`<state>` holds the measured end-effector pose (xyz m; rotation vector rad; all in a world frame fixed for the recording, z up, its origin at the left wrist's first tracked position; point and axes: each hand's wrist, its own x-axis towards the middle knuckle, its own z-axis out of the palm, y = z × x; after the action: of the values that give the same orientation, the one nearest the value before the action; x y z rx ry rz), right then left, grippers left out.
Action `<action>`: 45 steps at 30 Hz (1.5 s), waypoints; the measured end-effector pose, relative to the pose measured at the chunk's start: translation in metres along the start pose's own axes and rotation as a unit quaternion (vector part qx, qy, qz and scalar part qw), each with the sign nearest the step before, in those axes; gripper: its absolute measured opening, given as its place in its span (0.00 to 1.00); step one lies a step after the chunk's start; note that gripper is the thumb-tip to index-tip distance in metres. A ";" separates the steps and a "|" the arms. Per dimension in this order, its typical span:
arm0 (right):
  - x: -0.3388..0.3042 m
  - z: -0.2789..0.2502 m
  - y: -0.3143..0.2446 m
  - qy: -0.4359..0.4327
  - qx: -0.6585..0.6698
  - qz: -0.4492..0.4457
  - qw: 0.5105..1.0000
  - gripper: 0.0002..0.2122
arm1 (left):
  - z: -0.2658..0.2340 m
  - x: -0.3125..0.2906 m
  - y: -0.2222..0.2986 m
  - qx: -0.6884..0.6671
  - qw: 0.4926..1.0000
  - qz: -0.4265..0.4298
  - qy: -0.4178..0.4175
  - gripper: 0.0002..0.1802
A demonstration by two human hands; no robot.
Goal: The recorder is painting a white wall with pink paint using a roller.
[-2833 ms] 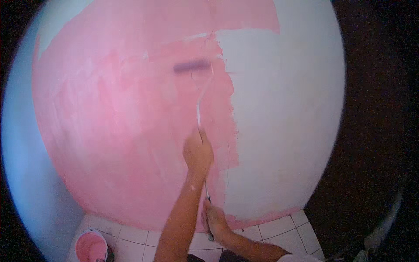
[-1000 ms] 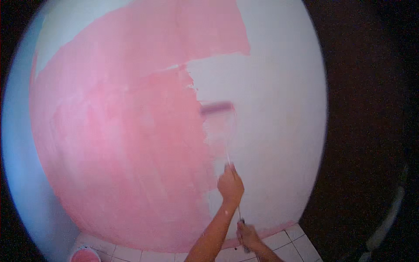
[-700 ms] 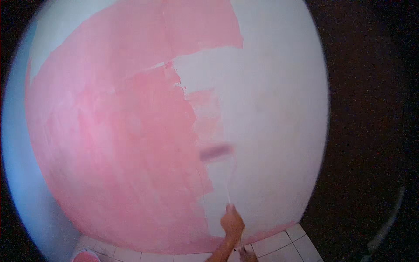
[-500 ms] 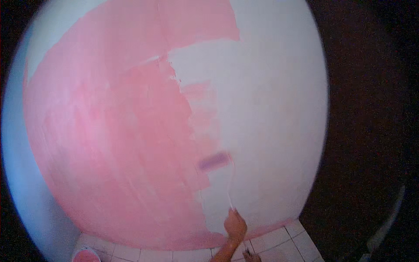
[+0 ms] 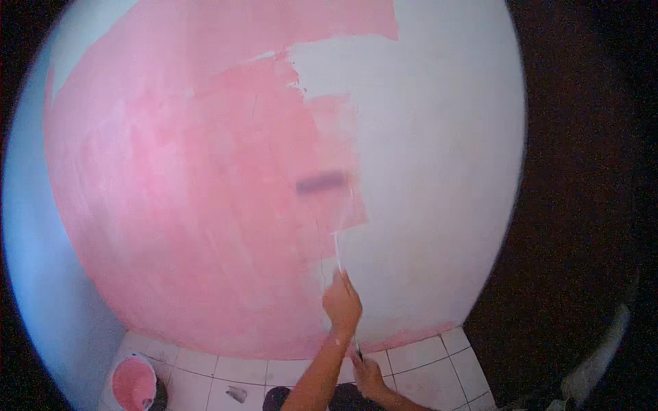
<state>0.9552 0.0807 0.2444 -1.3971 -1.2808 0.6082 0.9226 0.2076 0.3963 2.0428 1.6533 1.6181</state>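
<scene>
A paint roller (image 5: pixel 321 183) with a dark, motion-blurred sleeve is against the wall, over the pink paint near its right-hand border. Its thin pale frame runs down to the handle in my hands. My left hand (image 5: pixel 342 301) is closed round the upper part of the handle. Lower down, near the floor tiles, my right hand (image 5: pixel 369 377) grips the handle's dark lower end. The wall is pink on the left (image 5: pixel 205 205), while its right side (image 5: pixel 439 171) is whitish. Fresh pink strokes (image 5: pixel 339 147) reach a little way into the white.
A bucket of pink paint (image 5: pixel 133 383) stands on the white tiled floor (image 5: pixel 240 370) at the lower left. A small grey scrap (image 5: pixel 236 394) lies to its right. Dark shapes, perhaps shoes, show beneath my arms. A bluish wall (image 5: pixel 34 226) adjoins at left; a dark area (image 5: pixel 582 171) lies right.
The roller has moved up the wall and slightly left, with both hands following. Pink now covers more of the white beside the border. The view has dipped, showing more floor and the bucket.
</scene>
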 end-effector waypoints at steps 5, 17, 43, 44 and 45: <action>-0.119 -0.016 0.085 -0.113 0.132 0.246 0.954 0.19 | 0.048 -0.150 -0.060 -0.013 0.997 -0.046 -0.056 0.15; -0.026 0.000 0.033 -0.044 0.077 0.047 0.995 0.14 | 0.019 -0.038 -0.027 -0.012 0.999 -0.040 -0.009 0.19; -0.050 0.047 0.242 -0.070 -0.076 0.031 0.994 0.12 | 0.147 -0.166 -0.174 -0.086 0.996 0.008 0.036 0.16; -0.073 0.048 0.251 -0.082 -0.087 0.009 0.993 0.15 | 0.146 -0.189 -0.182 -0.012 0.990 0.113 0.082 0.15; -0.095 0.049 0.261 -0.042 -0.078 -0.029 0.996 0.19 | 0.146 -0.218 -0.184 -0.025 1.000 0.009 0.001 0.14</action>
<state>0.9779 0.0572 -0.0359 -1.4684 -1.4576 0.5412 0.9298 0.2015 0.0765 2.0383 1.5835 1.6493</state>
